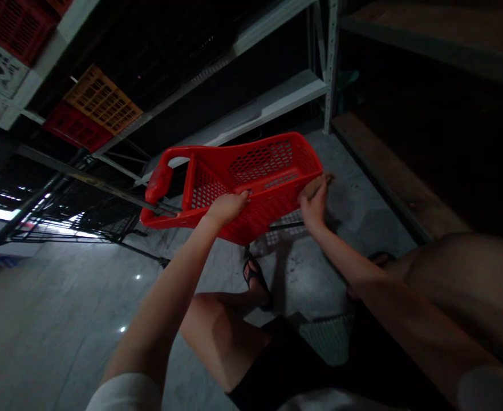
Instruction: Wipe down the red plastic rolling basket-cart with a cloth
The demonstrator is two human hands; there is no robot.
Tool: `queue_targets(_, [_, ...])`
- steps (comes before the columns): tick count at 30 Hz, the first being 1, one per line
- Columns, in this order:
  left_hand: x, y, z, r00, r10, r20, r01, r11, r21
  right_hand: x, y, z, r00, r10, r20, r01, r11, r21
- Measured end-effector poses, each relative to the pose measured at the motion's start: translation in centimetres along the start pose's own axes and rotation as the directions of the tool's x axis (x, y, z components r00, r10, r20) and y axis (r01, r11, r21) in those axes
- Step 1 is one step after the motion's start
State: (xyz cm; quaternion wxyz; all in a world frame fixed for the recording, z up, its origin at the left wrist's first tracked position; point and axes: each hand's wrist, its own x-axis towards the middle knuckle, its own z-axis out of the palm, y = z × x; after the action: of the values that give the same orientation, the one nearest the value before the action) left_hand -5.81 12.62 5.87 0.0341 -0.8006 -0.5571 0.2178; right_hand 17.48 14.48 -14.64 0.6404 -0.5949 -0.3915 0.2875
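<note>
Your left hand (226, 208) is closed on the near rim of a red plastic shopping basket (260, 165), and your right hand (313, 201) grips the far corner, with its fingers (320, 188) curled over the edge. You are holding the basket up in front of you, tilted above the floor (63, 308), with its long handle (159, 182) reaching toward the left of your view. Below the basket you can see your bent knee (221, 342), a foot in a black sandal (255, 279) and your dark shorts (286, 365). A white mesh basket (328, 339) sits just beside your leg. Ahead and to the right stands a metal shelf post (331, 68) beside a wooden shelf board (384, 165). At the upper left, an orange crate (102, 100) sits next to a red crate (77, 127), and a wire rack (93, 220) stands on the floor below them.
</note>
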Motion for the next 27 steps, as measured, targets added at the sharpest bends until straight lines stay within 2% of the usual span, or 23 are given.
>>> queue_targets(2, [0.5,0.5,0.0,0.999,-0.022,-0.027,0.022,1.000,0.003,-1.8,0.0,2.1,0.999,0.019,0.042,-0.015,0.996,-0.086])
queue_targets(4, [1.2,0.8,0.0,0.998,-0.040,-0.045,0.040,0.999,0.005,-4.5,-0.3,4.0,0.993,0.045,0.112,-0.035,0.995,-0.090])
queue_targets(7, [2.0,0.8,0.1,0.993,-0.079,-0.086,0.080,0.997,0.010,-8.5,-1.0,6.1,0.951,-0.019,0.310,0.030,0.999,-0.031])
queue_targets(9, [2.3,0.6,0.2,0.990,-0.102,-0.100,0.104,0.995,0.014,-9.5,-1.4,7.0,0.931,-0.058,0.360,0.065,0.998,-0.007])
queue_targets(12, [2.4,0.4,0.3,0.989,-0.117,-0.088,0.118,0.993,0.008,-7.4,-1.5,6.9,0.955,-0.071,0.288,0.084,0.996,-0.033])
queue_targets(15, [2.4,0.5,0.3,0.988,-0.127,-0.092,0.127,0.992,-0.003,-2.7,-0.9,5.4,0.981,-0.104,0.166,0.121,0.987,-0.101])
queue_targets(19, [3.3,1.1,0.0,0.981,-0.151,-0.123,0.151,0.989,-0.006,2.6,-0.6,4.0,0.980,-0.183,0.079,0.193,0.969,-0.153])
queue_targets(23, [4.9,1.9,-0.6,0.971,-0.181,-0.154,0.179,0.984,-0.026,3.8,-1.8,4.6,0.960,-0.245,0.135,0.265,0.952,-0.154])
queue_targets(27, [6.1,2.4,-1.1,0.957,-0.245,-0.153,0.240,0.970,-0.049,2.9,-2.9,6.0,0.901,-0.278,0.332,0.329,0.938,-0.108])
